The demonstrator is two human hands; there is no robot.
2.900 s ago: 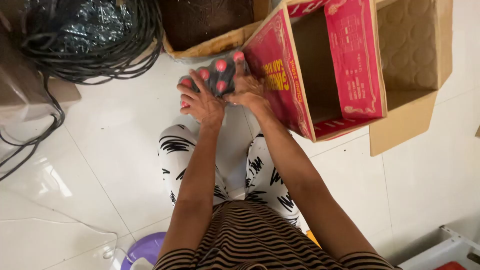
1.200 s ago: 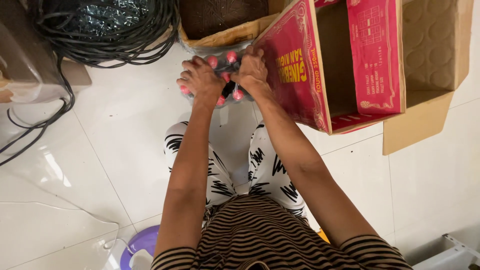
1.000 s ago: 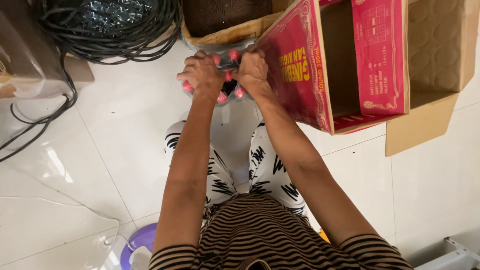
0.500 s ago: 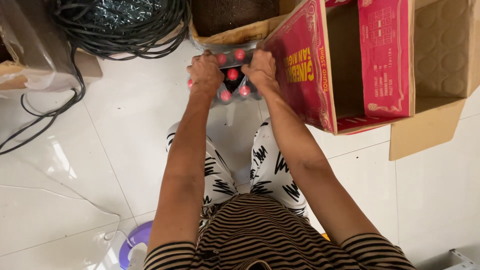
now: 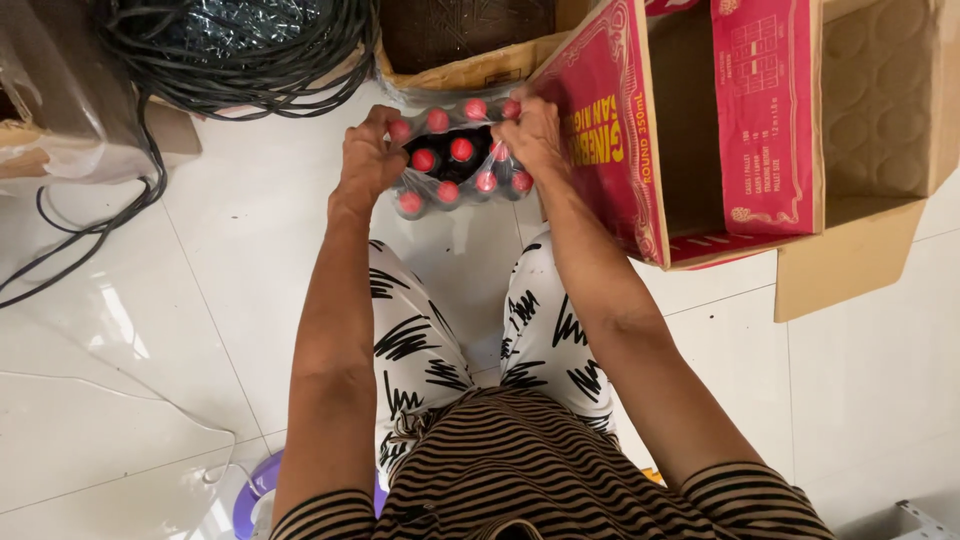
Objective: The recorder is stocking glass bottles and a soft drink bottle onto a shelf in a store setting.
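A shrink-wrapped pack of dark bottles with red caps (image 5: 455, 155) stands on the white tiled floor in front of me. My left hand (image 5: 368, 158) grips the plastic wrap at the pack's left side. On the pack's right top edge, my right hand (image 5: 530, 135) pinches and pulls the wrap. Several red caps show between my hands. Just right of the pack stands an open red cardboard box (image 5: 690, 130), its printed flap touching my right hand's back.
A coil of black cable (image 5: 230, 60) lies at the upper left. A brown carton (image 5: 470, 40) sits behind the pack, and a plain cardboard box (image 5: 880, 110) stands right of the red one. A purple object (image 5: 255, 495) is by my left elbow.
Both hands have shifted from resting on top of the pack to gripping its sides and wrap. The view has drifted slightly, the pack now sitting lower in view.
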